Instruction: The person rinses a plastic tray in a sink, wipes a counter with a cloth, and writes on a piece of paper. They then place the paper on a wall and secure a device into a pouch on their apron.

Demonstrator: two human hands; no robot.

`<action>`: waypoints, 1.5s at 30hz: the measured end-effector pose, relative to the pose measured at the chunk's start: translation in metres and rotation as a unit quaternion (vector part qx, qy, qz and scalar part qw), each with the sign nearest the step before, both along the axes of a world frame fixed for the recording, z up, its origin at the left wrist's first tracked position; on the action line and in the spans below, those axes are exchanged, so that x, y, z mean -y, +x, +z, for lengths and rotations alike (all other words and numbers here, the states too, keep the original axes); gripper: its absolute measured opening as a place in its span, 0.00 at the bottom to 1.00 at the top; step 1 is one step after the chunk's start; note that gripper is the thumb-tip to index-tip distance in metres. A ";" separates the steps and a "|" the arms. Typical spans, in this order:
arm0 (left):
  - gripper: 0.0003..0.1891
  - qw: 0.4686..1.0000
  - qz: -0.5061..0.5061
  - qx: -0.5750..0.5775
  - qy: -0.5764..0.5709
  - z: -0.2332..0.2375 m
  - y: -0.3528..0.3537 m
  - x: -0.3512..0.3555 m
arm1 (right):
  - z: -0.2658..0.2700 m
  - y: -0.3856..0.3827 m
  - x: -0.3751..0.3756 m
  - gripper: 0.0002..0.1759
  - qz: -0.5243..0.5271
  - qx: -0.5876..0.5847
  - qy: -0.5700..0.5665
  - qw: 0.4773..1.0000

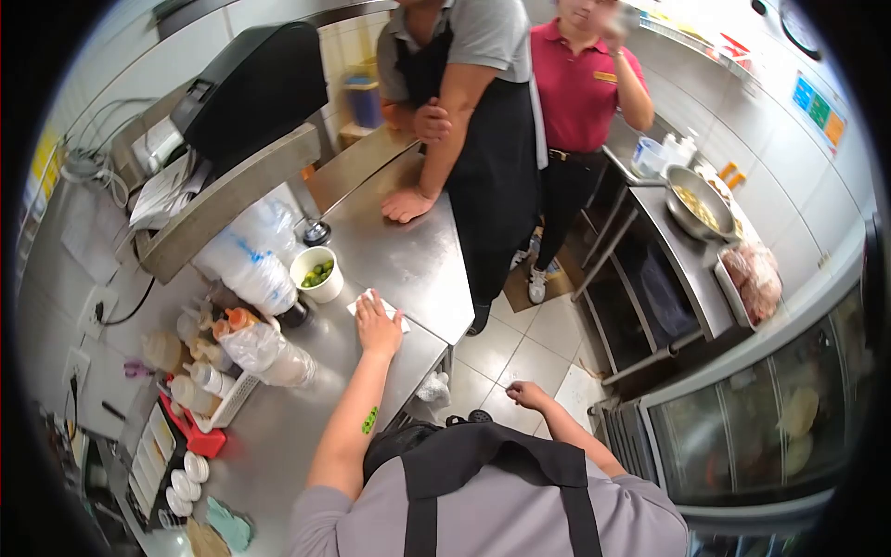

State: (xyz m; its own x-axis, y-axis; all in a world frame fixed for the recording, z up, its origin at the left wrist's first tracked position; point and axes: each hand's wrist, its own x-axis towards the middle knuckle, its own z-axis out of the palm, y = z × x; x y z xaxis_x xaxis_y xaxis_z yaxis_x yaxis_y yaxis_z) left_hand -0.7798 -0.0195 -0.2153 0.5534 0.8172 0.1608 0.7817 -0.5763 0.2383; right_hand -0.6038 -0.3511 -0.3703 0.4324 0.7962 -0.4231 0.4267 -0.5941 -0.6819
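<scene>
My left hand (378, 327) lies flat with its fingers spread, on top of a white cloth or paper wipe (405, 324) on the steel counter (325, 367). Most of the wipe is hidden under the palm. Just beyond it stands a white tub (322, 289) of small green limes (317, 273). My right hand (529, 395) hangs over the floor at my right side, away from the counter. Its fingers are curled in and nothing shows in them.
A person in a black apron (492, 176) leans a hand on the counter's far end; another in a red shirt (575, 84) stands behind. Squeeze bottles (195, 390) line the left side. To the right are a pan (698, 204) on a steel shelf and a glass-door fridge (752, 418).
</scene>
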 end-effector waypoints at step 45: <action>0.36 0.939 0.127 0.031 -0.319 0.142 -0.254 0.101 | 0.384 -0.114 -0.305 0.06 0.333 0.127 0.597 0.719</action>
State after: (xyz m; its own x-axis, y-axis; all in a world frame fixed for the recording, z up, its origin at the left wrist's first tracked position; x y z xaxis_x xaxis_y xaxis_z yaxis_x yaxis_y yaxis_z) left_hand -1.0339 -0.1202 -0.0730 0.3339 0.8621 -0.3813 0.8477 -0.0978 0.5213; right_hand -0.7175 -0.0464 0.0136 -0.2699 0.5929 0.7587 0.5464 0.7431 -0.3864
